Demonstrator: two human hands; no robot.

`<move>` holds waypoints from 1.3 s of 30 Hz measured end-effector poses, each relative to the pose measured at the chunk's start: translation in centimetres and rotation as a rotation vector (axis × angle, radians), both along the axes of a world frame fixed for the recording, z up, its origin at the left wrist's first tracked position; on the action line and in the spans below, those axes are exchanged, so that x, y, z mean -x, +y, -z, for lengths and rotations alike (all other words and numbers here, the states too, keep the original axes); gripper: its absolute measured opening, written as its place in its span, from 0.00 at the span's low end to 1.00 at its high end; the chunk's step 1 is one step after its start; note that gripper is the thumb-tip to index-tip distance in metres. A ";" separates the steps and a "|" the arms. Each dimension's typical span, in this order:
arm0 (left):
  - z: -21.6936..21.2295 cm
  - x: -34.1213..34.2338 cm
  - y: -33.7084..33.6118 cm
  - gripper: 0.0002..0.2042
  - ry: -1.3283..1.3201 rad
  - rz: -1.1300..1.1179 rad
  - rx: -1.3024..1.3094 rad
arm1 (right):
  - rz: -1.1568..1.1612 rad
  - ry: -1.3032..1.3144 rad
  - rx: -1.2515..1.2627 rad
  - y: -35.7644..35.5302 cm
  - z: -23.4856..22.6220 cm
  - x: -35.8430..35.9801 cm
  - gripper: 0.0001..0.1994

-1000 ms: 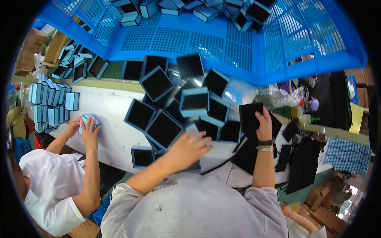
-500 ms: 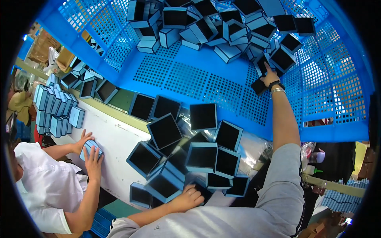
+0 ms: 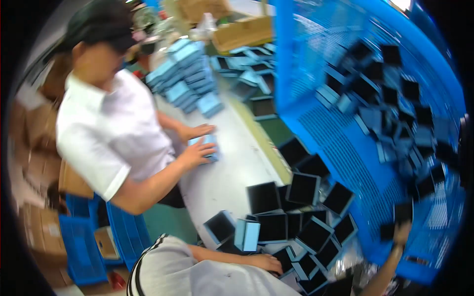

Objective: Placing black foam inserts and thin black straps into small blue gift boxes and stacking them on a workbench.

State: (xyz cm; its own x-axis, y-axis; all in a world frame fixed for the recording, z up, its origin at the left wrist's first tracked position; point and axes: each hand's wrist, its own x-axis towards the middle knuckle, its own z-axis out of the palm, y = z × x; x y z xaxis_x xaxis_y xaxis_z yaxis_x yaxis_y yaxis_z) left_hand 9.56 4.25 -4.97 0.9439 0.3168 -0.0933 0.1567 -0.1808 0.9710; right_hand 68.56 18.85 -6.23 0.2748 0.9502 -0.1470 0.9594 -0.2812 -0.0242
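My right hand (image 3: 403, 234), smeared by motion, is inside the large blue basket (image 3: 323, 140). It grips the lower edge of an open light-blue box with a black inside (image 3: 403, 212). Another black-faced box (image 3: 387, 231) lies beside that hand. My left hand (image 3: 266, 263) rests low at the near edge of a pile of similar open boxes (image 3: 267, 228) on the table. Its fingers reach against a black-lined box (image 3: 285, 259) there; blur and the boxes hide how they are bent.
Many more boxes (image 3: 373, 118) are heaped along the basket's far side. At left, a person in a white shirt (image 3: 113, 128) has both hands on light-blue boxes (image 3: 206, 148) on the white table (image 3: 229, 172). Stacked boxes (image 3: 185, 74) stand beyond; blue crates (image 3: 81, 246) are below.
My view has swung left, bringing the co-worker fully into sight. The box at my right hand now stands apart from the heap. My left hand stays by the table pile.
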 end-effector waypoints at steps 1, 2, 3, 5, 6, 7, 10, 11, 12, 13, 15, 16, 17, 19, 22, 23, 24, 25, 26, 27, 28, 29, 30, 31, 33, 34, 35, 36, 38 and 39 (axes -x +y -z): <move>-0.3 -0.4 0.3 0.16 -0.087 -0.064 0.174 | 0.151 -0.065 -0.069 -5.0 -1.1 1.4 0.30; -0.6 -0.7 0.7 0.18 -0.105 -0.118 0.355 | 0.111 0.170 -0.115 -8.9 -2.6 3.1 0.31; -1.8 0.7 0.4 0.24 -0.175 -0.232 0.590 | 0.135 0.320 0.001 -9.2 -7.7 9.8 0.33; -2.5 -0.2 0.5 0.34 -0.300 -0.393 0.879 | -0.110 0.427 0.108 -12.7 -17.2 22.9 0.25; -2.5 -0.6 0.5 0.38 -0.337 -0.415 0.926 | -0.044 0.534 0.240 -15.6 -17.5 24.5 0.31; -2.4 -1.1 0.4 0.42 -0.354 -0.445 0.975 | -0.030 0.671 0.324 -17.1 -19.1 28.0 0.30; -5.4 -0.9 0.5 0.42 -0.260 -0.359 0.953 | -0.155 0.689 0.617 -20.1 -19.6 35.1 0.29; -6.3 -0.5 0.1 0.40 -0.206 -0.304 0.894 | -0.361 0.562 0.323 -23.2 -16.9 35.9 0.29; -5.6 -0.6 -0.7 0.34 -0.126 -0.286 0.729 | -0.342 0.527 0.320 -23.8 -16.7 37.3 0.27; -5.7 -0.3 -1.2 0.34 -0.126 -0.293 0.724 | -0.351 0.528 0.317 -23.8 -17.3 38.2 0.27; -6.1 0.6 -2.4 0.28 -0.138 -0.437 0.747 | -0.180 0.743 0.384 -23.6 -19.3 39.3 0.25; -5.6 0.9 -2.5 0.25 -0.084 -0.404 0.826 | -0.240 0.746 0.196 -24.5 -19.2 38.6 0.23; -5.7 1.0 -2.8 0.25 -0.080 -0.427 0.818 | -0.017 0.892 0.085 -25.5 -19.8 38.2 0.20; -6.2 1.2 -3.5 0.22 -0.031 -0.541 0.666 | 0.155 1.067 -0.151 -25.2 -18.2 38.9 0.21; -7.9 1.1 -5.4 0.23 -0.168 -0.690 0.582 | 0.340 1.012 -0.577 -25.2 -14.3 41.8 0.20; -7.2 0.3 -6.2 0.25 -0.222 -0.745 0.478 | 0.378 0.938 -0.559 -25.1 -12.6 43.1 0.20; -7.7 0.5 -6.4 0.25 -0.221 -0.735 0.476 | 0.421 0.942 -0.535 -24.9 -12.2 43.9 0.21; -8.3 1.0 -6.4 0.26 -0.179 -0.740 0.539 | 0.457 0.947 -0.512 -24.9 -12.1 44.6 0.21; -8.7 1.3 -6.5 0.28 -0.137 -0.746 0.601 | 0.456 0.949 -0.520 -25.4 -12.1 45.0 0.21; -8.4 1.2 -6.9 0.28 -0.138 -0.744 0.594 | 0.400 0.895 -0.508 -25.8 -12.2 45.3 0.22; -8.2 1.4 -7.3 0.30 -0.149 -0.737 0.518 | 0.341 0.844 -0.492 -26.2 -12.3 45.8 0.23; -8.1 1.7 -7.7 0.31 -0.158 -0.731 0.442 | 0.336 0.851 -0.493 -26.7 -12.4 46.2 0.23; -7.9 2.3 -7.8 0.35 -0.061 -0.645 0.471 | 0.312 0.873 -0.474 -27.3 -12.5 46.5 0.23; -9.3 2.8 -7.9 0.35 -0.060 -0.658 0.465 | 0.285 0.895 -0.452 -27.8 -12.7 46.8 0.23; -12.0 3.5 -8.5 0.36 -0.109 -0.728 0.495 | 0.323 0.986 -0.436 -28.8 -13.9 47.7 0.23; -11.6 3.3 -8.9 0.36 -0.126 -0.822 0.453 | 0.361 1.072 -0.413 -29.0 -14.3 48.2 0.23; -11.1 3.5 -9.2 0.36 -0.126 -0.839 0.437 | 0.318 1.185 -0.473 -29.5 -13.4 47.8 0.23; -10.7 3.6 -9.5 0.37 -0.135 -0.780 0.422 | 0.310 1.234 -0.518 -29.9 -13.5 47.9 0.23; -11.5 4.1 -9.9 0.38 -0.105 -0.720 0.416 | 0.384 1.376 -0.597 -30.2 -15.7 48.7 0.23; -11.4 4.2 -10.0 0.36 -0.092 -0.705 0.348 | 0.378 1.090 -0.573 -30.9 -16.0 47.9 0.21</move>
